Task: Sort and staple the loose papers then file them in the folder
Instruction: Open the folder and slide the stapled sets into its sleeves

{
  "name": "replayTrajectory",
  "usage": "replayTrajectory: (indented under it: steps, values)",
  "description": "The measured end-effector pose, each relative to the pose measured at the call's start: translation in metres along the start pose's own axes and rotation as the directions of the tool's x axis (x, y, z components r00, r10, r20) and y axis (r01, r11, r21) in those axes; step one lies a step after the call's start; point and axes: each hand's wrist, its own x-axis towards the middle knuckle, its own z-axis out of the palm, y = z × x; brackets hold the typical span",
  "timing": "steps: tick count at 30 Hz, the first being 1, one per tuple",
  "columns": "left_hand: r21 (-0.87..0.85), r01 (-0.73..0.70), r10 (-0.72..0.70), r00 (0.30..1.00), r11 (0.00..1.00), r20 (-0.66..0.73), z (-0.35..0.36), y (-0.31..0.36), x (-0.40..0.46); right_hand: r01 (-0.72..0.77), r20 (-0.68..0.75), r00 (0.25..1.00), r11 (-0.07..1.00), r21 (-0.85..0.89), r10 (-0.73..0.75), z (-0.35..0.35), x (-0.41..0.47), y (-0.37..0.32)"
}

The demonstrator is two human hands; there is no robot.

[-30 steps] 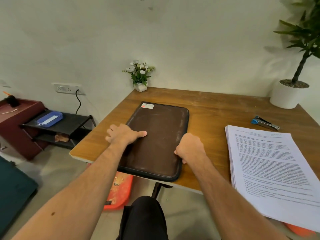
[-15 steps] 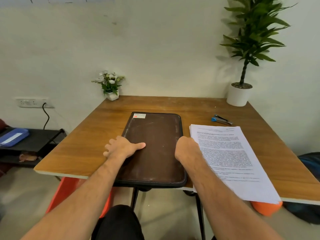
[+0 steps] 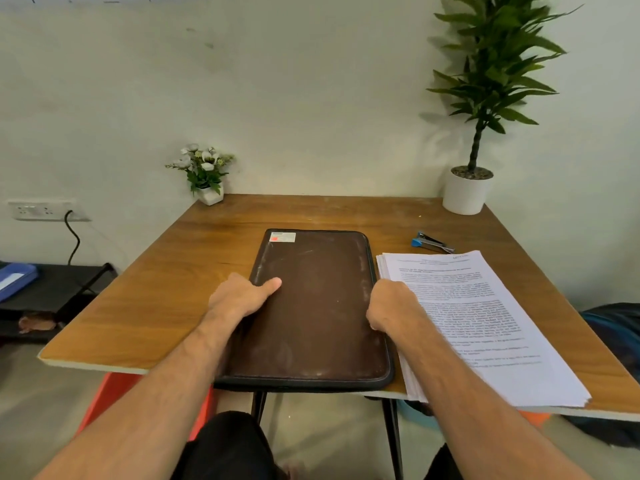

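Closest to me, the brown folder [image 3: 311, 306] lies flat and zipped shut on the wooden table [image 3: 145, 306], its near edge hanging just over the table's front lip. My left hand [image 3: 239, 297] grips its left edge, thumb laid out across the cover and the other fingers wrapped down around the side, where I can't see them. My right hand [image 3: 389, 304] sits at the folder's right edge with its fingers curled under and hidden; it looks clamped on that edge, between the folder and the papers, though I can't see exactly what the fingertips are touching. Just right of that lies the stack of papers [image 3: 485, 323], printed side up, slightly fanned along its left side, its near corner overhanging the table. I see no staple in it and no separate piles, so I judge the sorting and stapling not yet started. Further back, behind the stack, the blue stapler [image 3: 431, 242] rests untouched. As I read it, I'm only at the step of squaring up or opening the folder; sorting, stapling and filing all remain. At the far edge stand a small flower pot [image 3: 207, 174] on the left and a tall potted plant [image 3: 465, 192] on the right.
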Motion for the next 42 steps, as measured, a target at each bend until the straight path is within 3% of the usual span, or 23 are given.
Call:
replayTrajectory:
  steps: [5,7,10,14,18,21,25,29,35,42]
  values:
    - [0.177,0.040,-0.010,0.986,0.983,-0.167,-0.022,0.000,0.034,-0.034,0.238,0.971,0.999,-0.012,0.036,-0.023,0.012,0.002]
    - [0.127,-0.056,0.080,0.977,0.990,-0.195,-0.022,0.006,0.056,0.015,0.179,0.984,0.995,-0.094,0.002,-0.032,0.032,-0.006]
    - [-0.069,-0.233,0.214,0.954,0.970,-0.212,-0.022,0.017,0.091,0.206,-0.042,0.976,0.971,-0.119,-0.213,-0.037,0.083,-0.041]
    - [-0.176,-0.343,0.312,0.933,0.923,-0.179,-0.020,0.020,0.139,0.473,0.057,0.875,0.875,0.100,-0.480,-0.023,0.146,-0.114]
    - [-0.186,-0.362,0.349,0.932,0.913,-0.100,-0.012,0.021,0.174,0.481,0.058,0.870,0.869,0.115,-0.489,0.005,0.212,-0.174]
    - [-0.171,-0.411,0.394,0.910,0.895,-0.126,-0.009,0.021,0.188,0.497,0.153,0.845,0.859,0.123,-0.512,0.020,0.255,-0.205]
    - [-0.239,-0.353,0.321,0.933,0.905,-0.162,-0.007,0.022,0.204,0.544,0.350,0.739,0.816,0.195,-0.576,0.022,0.288,-0.236]
    - [-0.317,-0.252,0.206,0.963,0.914,-0.173,0.000,0.013,0.217,0.558,0.449,0.667,0.798,0.227,-0.595,0.032,0.297,-0.250]
    - [-0.213,-0.255,0.203,0.950,0.943,-0.239,0.005,0.016,0.219,0.528,0.410,0.675,0.789,0.314,-0.614,0.037,0.303,-0.247]
    - [-0.290,-0.197,0.149,0.973,0.937,-0.179,-0.004,0.025,0.229,0.562,0.421,0.665,0.785,0.261,-0.617,0.031,0.305,-0.242]
